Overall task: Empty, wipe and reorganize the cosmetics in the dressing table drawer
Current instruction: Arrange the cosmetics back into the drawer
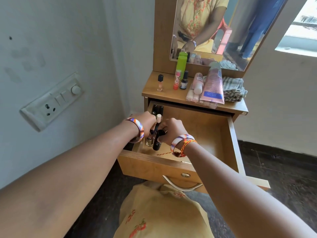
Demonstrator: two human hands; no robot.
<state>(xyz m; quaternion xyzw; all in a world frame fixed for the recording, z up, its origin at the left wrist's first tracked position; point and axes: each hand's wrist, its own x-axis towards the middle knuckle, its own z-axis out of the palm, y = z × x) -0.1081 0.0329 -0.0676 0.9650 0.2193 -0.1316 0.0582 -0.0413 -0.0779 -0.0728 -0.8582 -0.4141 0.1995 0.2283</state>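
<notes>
The wooden drawer (202, 134) of the dressing table stands pulled out. Along its left side lie dark cosmetics: black items (157, 109) at the back, a small clear bottle (149, 141) and a black tube (157, 143) near the front. My left hand (145, 122) and my right hand (171, 129) meet over this row, fingers curled round the black tube and a pale-capped stick (158, 118); which hand holds which I cannot tell. On the table top stand a small perfume bottle (160, 82), a green spray can (181, 66), a pink stick (177, 79) and a dark bottle (184, 80).
Pink tubes (212, 83) and a folded grey checked cloth (234, 89) lie on the table top at right. A mirror (214, 28) rises behind. A red-yellow thread (163, 154) lies on the drawer floor. A switch plate (53, 100) is on the left wall.
</notes>
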